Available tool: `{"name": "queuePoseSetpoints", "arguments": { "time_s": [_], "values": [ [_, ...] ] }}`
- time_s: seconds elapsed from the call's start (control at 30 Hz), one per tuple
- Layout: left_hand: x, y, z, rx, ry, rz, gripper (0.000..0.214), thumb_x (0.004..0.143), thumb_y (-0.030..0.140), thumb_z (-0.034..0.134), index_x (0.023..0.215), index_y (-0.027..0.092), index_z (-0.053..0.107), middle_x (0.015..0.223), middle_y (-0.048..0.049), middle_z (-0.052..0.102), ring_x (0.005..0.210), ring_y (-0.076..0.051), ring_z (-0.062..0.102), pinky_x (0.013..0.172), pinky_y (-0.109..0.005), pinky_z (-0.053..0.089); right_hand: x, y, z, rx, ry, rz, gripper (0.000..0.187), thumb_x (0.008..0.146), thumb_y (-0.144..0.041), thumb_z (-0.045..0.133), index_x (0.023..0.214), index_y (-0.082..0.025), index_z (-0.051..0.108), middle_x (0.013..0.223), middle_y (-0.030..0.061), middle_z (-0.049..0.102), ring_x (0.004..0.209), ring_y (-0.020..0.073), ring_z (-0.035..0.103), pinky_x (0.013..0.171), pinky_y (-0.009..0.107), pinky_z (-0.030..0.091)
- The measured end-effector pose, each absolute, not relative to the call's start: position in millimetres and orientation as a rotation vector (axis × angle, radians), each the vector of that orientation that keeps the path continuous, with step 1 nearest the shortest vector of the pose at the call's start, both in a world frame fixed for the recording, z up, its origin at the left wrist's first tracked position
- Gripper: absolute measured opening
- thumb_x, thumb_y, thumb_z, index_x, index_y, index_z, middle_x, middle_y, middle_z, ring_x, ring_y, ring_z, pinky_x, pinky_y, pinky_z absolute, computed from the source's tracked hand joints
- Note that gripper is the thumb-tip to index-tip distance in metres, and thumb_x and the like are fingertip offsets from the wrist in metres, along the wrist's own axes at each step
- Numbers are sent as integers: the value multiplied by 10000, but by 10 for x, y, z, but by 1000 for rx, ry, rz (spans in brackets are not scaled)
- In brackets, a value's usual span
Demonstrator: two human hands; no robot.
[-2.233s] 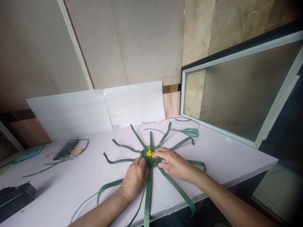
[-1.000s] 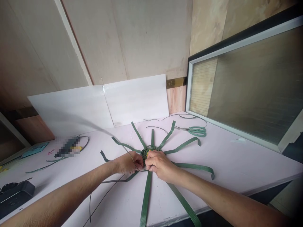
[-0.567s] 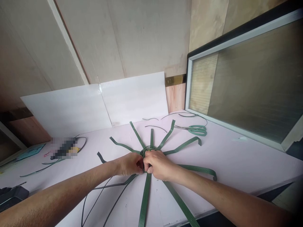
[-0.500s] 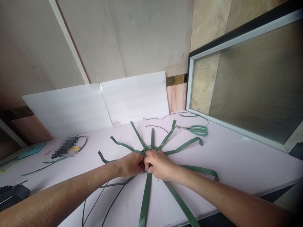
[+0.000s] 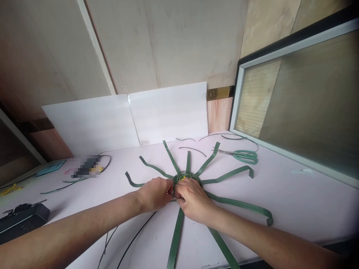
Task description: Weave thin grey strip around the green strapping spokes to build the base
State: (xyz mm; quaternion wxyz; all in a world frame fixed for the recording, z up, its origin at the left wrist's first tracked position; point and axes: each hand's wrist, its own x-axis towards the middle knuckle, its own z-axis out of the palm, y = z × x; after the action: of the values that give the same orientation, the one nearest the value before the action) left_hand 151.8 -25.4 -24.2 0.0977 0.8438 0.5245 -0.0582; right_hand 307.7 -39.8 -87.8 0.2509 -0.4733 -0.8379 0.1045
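A round piece of weaving [image 5: 197, 175] lies on the table, its centre ringed with thin green strands. Flat green straps [image 5: 230, 175] stick out from it all around, several with bent ends. My left hand [image 5: 156, 193] is closed at the ring's left edge, fingertips pinched on it. Over the ring's near side, my right hand [image 5: 196, 200] is curled with its fingers pressed down, beside the left fingertips. A bit of yellow shows at the centre above my right knuckles. Thin dark cords [image 5: 138, 237] trail toward me below my left forearm. Both hands hide the strands between their fingers.
Green-handled scissors [image 5: 245, 157] lie right of the straps, near loose cord offcuts [image 5: 193, 151]. A black device [image 5: 25, 220] is at left, below a blurred dark item [image 5: 86, 166]. White boards [image 5: 168, 116] lean at the back; a framed pane [image 5: 303, 97] stands at right.
The view has shifted, so the table and weaving appear further right. Both hands have moved slightly left relative to the weaving, and more of its ring shows. They remain closed at its near-left edge.
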Motion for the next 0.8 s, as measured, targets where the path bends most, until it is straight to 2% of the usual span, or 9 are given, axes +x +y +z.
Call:
{"name": "queuePoseSetpoints", "arguments": {
  "time_s": [0.13, 0.23, 0.3, 0.4, 0.47, 0.5, 0.63, 0.8],
  "values": [
    [1345, -389, -16, 2152, 1584, -172, 186, 858, 194, 363, 770, 197, 526, 577, 3, 576, 498, -143, 526, 477, -233, 345, 3043, -416, -881, -1311, -2288, 217, 225, 663, 36, 528, 618, -167, 442, 698, 8, 529, 756, 157, 457, 724, 288, 335],
    [1209, -439, 22, 1952, 1694, -272, 194, 847, 185, 365, 855, 194, 559, 555, 20, 573, 420, -127, 504, 454, -223, 352, 3034, -418, -892, -1305, -2283, 209, 242, 657, 33, 516, 616, -172, 395, 688, 1, 513, 748, 154, 446, 721, 284, 332],
    [1152, -439, -13, 2003, 1763, -327, 196, 841, 226, 416, 887, 193, 603, 645, -7, 625, 481, -142, 560, 487, -232, 379, 3031, -419, -902, -1306, -2280, 187, 251, 661, 37, 502, 620, -175, 375, 687, 0, 505, 743, 153, 440, 724, 283, 334],
    [1129, -422, -72, 2270, 1758, -430, 164, 782, 314, 549, 817, 200, 662, 818, -60, 678, 722, -216, 626, 592, -273, 397, 3016, -426, -914, -1325, -2288, 145, 253, 680, 34, 491, 631, -181, 368, 698, 6, 507, 753, 159, 440, 725, 282, 339],
    [1130, -416, -78, 2359, 1710, -489, 151, 732, 342, 607, 719, 199, 652, 832, -65, 674, 801, -245, 600, 615, -291, 376, 3002, -436, -913, -1341, -2297, 124, 244, 690, 27, 492, 641, -182, 376, 712, 12, 515, 765, 165, 444, 733, 285, 343],
    [1126, -415, -72, 2336, 1685, -498, 155, 724, 346, 607, 689, 198, 633, 799, -56, 662, 774, -235, 581, 600, -291, 361, 2996, -443, -910, -1350, -2303, 116, 238, 692, 24, 493, 646, -182, 383, 719, 14, 519, 771, 168, 446, 736, 286, 344],
    [1032, -411, -88, 2069, 1612, -339, 154, 723, 342, 552, 680, 195, 556, 628, 15, 530, 572, -142, 433, 503, -259, 285, 2987, -470, -893, -1371, -2325, 94, 210, 712, 18, 490, 681, -179, 428, 737, 22, 529, 777, 177, 450, 741, 292, 345],
    [809, -360, -299, 1875, 1362, -146, 193, 775, 341, 493, 667, 191, 437, 567, 59, 348, 535, -104, 342, 489, -231, 262, 2979, -479, -904, -1382, -2343, 45, 185, 742, 13, 472, 729, -171, 477, 758, 37, 539, 790, 193, 451, 753, 308, 345]
  ]
}}
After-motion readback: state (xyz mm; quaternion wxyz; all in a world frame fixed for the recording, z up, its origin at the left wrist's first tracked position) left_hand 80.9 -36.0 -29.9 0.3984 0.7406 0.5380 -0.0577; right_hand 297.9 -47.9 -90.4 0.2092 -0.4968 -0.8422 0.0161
